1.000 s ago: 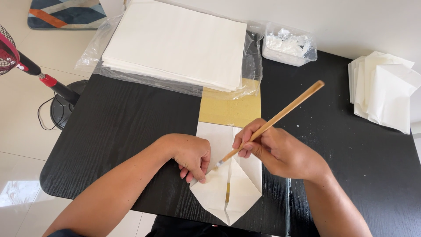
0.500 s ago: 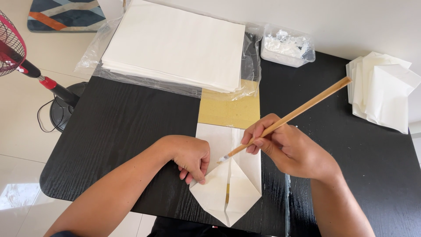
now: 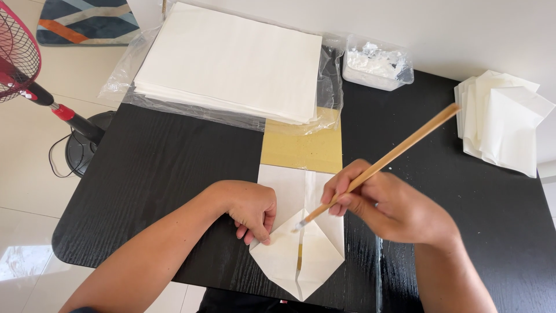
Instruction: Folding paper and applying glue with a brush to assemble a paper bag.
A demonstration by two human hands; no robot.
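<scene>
Black table (image 3: 162, 174), seen from above. Lower centre of the frame: a folded sheet of white paper (image 3: 301, 255), its flaps turned in to a point at the bottom edge, a thin seam down the middle. Above it, touching, a tan card (image 3: 301, 152).

Left hand (image 3: 250, 210) rests on the paper's left edge, fingers curled loosely together and pressing the sheet down; it grips nothing.

Right hand (image 3: 389, 206), centre right, is pinched tight around a long wooden brush (image 3: 376, 168). The handle slants up toward the upper right; the tip sits on the paper at the top of the seam.

Upper centre: a thick stack of white sheets (image 3: 231, 61) on clear plastic wrap. Just right of it, a clear tub (image 3: 377, 62) of white paste. Far right: a pile of folded papers (image 3: 503, 124). Upper left, off the table: a red fan (image 3: 20, 55) on a stand.
</scene>
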